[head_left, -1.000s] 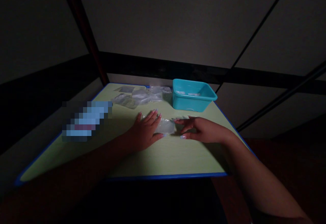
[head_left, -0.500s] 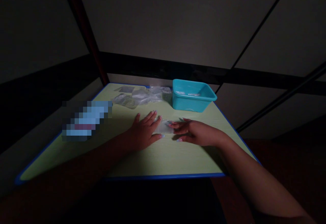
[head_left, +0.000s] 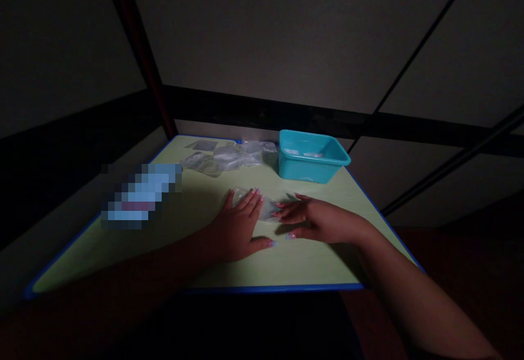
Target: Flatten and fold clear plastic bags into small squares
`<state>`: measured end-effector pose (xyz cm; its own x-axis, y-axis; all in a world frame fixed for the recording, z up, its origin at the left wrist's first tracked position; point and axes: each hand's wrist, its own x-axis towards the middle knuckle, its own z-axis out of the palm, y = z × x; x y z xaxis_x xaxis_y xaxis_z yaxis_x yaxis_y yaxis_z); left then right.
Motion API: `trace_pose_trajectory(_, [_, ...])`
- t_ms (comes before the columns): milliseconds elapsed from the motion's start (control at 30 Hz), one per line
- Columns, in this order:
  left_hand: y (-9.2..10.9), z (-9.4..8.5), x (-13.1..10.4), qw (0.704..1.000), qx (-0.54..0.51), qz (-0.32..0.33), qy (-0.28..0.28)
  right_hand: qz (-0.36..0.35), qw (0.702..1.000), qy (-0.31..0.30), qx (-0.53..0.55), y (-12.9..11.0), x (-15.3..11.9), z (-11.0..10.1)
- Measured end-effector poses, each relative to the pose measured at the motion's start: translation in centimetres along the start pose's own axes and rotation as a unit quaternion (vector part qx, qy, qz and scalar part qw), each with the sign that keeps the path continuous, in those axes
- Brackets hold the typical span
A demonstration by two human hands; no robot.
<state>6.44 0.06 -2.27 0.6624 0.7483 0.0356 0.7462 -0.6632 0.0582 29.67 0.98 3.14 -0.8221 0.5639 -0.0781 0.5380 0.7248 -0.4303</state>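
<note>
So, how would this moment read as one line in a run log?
left hand: flat on clear plastic piece | right hand: fingertips at its right end | teal bin: beyond right hand | crumpled plastic: left of bin

Over on the pale green, blue-edged bench (head_left: 303,267), a pixelated, light-blue item (head_left: 143,192) lies at the left; a turquoise bin (head_left: 305,172) stands at the far right. Dim grey panels (head_left: 262,37) rise behind, crossed by a black band (head_left: 196,103).
</note>
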Motion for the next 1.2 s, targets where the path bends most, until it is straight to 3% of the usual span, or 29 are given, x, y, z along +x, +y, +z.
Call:
trace_pose_trajectory(400, [0.1,-0.7,0.2,0.999,-0.017,-0.002,-0.045,-0.029,0.999,0.003,0.044,-1.2,0.0,-0.3])
trace_pose_trajectory(700, [-0.2,-0.2,0.4,0.999,-0.02,-0.001,-0.044,0.043,0.992,0.109,-0.037,0.5,0.3,0.4])
trace_pose_trajectory(933, [-0.4,-0.3,0.6,0.998,-0.042,0.002,-0.042,0.023,0.995,0.084,-0.053,1.0,0.9,1.4])
trace_pose_trajectory(1200, [-0.4,-0.1,0.6,0.998,-0.04,0.0,-0.043,-0.027,0.988,0.13,-0.075,0.9,1.6,1.4])
